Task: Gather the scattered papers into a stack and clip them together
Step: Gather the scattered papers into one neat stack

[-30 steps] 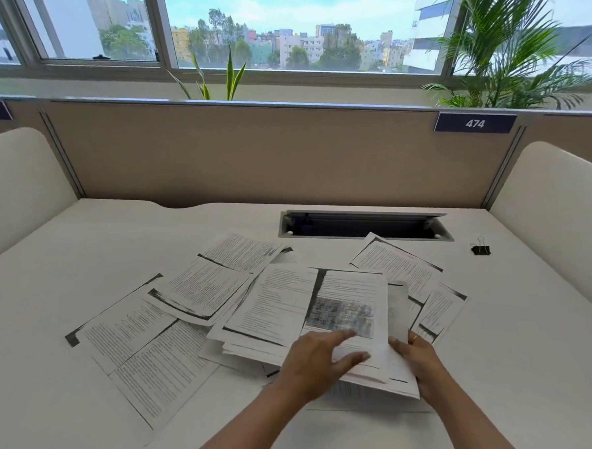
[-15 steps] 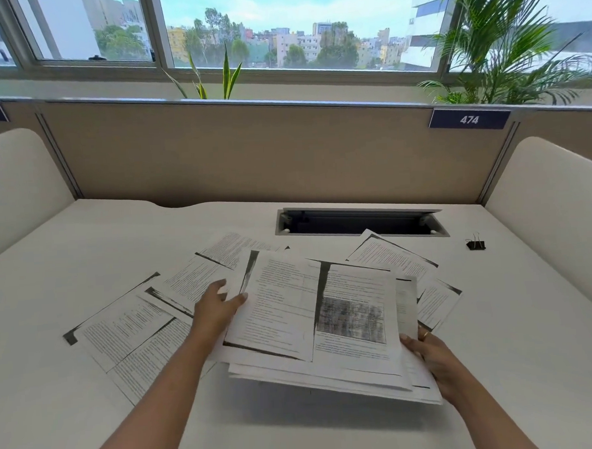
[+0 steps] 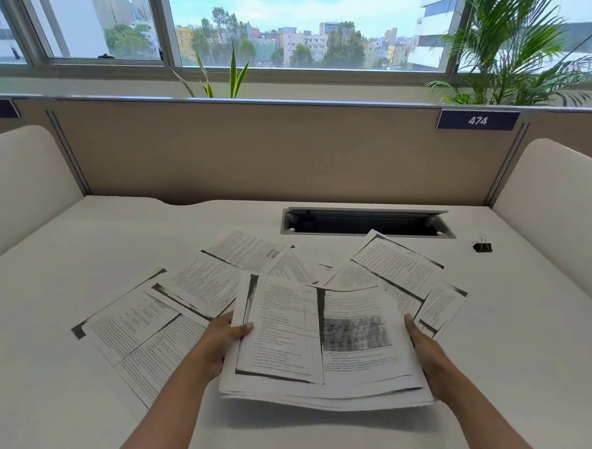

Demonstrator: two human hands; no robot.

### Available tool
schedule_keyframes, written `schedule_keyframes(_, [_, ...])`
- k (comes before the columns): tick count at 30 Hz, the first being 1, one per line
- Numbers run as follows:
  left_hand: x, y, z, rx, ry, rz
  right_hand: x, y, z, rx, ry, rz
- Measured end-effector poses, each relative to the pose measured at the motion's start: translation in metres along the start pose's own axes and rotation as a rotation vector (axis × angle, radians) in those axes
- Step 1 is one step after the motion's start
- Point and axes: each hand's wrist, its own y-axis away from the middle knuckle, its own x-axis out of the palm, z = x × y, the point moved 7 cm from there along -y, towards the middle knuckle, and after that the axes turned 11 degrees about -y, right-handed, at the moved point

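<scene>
Raised higher and closer than half a second ago: the bundle of papers, clear of the desk, with a shadow under its near edge. At its left edge, the left hand, pulled in from the bundle's far left corner, thumb curled over the top sheet, fingers tucked beneath; a second ago, flat on top of the pile. At the right edge, the right hand, gripping much as before, thumb on top, other fingers hidden under the paper. Untidy throughout the bundle: sheets fanned and skewed, near edges staggered, two printed pages side by side on top, dark photocopy bars along their margins, a grey blurred table on the right one. Print too small to read. Beyond on the left, loose sheets flat on the desk, overlapping, partly covered by the left forearm and the bundle. Beyond on the right, more sheets, lower corners hidden behind the bundle. Farther right, well apart from all the paper, a black binder clip, just right of the cable slot.
</scene>
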Motion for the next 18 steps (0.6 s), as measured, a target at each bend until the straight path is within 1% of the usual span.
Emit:
schedule_keyframes(2, [0.002,0.001,0.004,0.003,-0.008,0.006,0.01,0.002,-0.001,-0.006,0.049,0.085])
schedule_keyframes(5, [0.005,0.002,0.007,0.013,0.007,0.01,0.017,0.001,-0.001,-0.06,0.136,0.152])
schedule_keyframes(9, [0.007,0.004,0.007,0.025,0.052,0.018,0.018,0.001,0.001,-0.113,0.138,0.157])
schedule_keyframes(11, [0.012,0.007,0.007,0.037,0.059,0.051,0.019,0.0,0.003,-0.13,0.136,0.156])
schedule_keyframes(14, [0.019,0.009,0.009,0.016,0.002,0.089,0.017,-0.003,0.001,-0.121,0.189,0.113])
schedule_keyframes(18, [0.017,0.003,0.014,0.002,-0.075,0.04,0.012,-0.006,-0.004,-0.104,0.239,0.059])
